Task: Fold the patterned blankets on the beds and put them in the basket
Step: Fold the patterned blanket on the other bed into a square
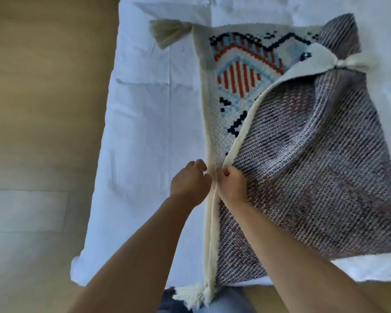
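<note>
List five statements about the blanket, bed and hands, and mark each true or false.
1. The blanket lies on a white sheet. True.
2. The left hand and right hand meet at the blanket's cream edge. True.
3. Only the blanket's patterned side shows. False: a turned-over part shows its grey back.
4. A basket stands on the sheet. False: no basket is in view.
5. A cream tassel lies at the blanket's far left corner. True.
</note>
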